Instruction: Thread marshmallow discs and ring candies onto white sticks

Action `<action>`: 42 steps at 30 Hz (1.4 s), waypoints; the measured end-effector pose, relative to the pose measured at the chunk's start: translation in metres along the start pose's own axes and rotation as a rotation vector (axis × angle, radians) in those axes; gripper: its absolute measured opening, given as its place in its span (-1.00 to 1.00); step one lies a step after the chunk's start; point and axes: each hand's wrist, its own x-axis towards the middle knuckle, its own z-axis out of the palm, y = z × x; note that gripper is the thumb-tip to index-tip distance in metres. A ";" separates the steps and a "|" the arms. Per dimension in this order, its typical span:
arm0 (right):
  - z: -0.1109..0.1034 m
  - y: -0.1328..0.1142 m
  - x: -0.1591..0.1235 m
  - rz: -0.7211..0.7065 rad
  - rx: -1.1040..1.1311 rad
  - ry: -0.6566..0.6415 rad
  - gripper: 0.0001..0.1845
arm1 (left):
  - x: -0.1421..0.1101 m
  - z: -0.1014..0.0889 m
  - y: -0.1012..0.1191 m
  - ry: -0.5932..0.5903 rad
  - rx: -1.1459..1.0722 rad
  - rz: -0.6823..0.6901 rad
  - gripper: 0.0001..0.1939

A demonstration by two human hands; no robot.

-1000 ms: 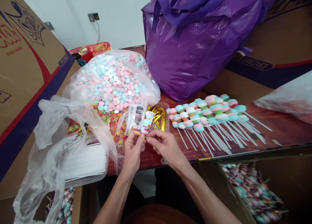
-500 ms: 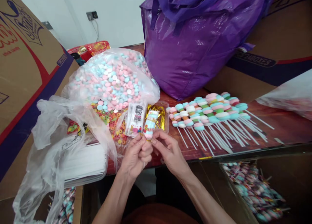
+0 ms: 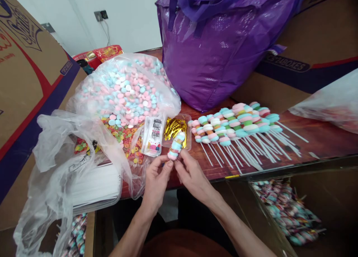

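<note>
Between my hands is a marshmallow lollipop [image 3: 176, 146] in a clear wrapper, its pink and blue candies tilted up and to the right. My left hand [image 3: 157, 178] pinches its base between thumb and fingers. From the other side, my right hand [image 3: 193, 173] has its fingers closed at the same base; the stick and any tie there are hidden. Just behind lie gold twist ties [image 3: 173, 127] in a clear plastic tray [image 3: 189, 137]. To their left is a stack of printed wrappers [image 3: 152, 137].
Rows of marshmallow skewers [image 3: 237, 124] lie at right, white sticks toward me. A large bag of marshmallows [image 3: 128, 89], ring gummies [image 3: 131, 139] and white sticks [image 3: 95, 186] are at left. A purple bag [image 3: 218, 52] stands behind. Boxes of wrapped lollipops [image 3: 288, 212] sit below the table.
The lollipop has gone from nearly upright to leaning right. My left hand's curled fingers have loosened into a pinch, and the view has shifted slightly.
</note>
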 end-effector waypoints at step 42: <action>0.008 -0.006 -0.047 0.224 0.560 0.083 -0.74 | -0.017 0.005 0.018 -0.087 0.322 0.093 -0.75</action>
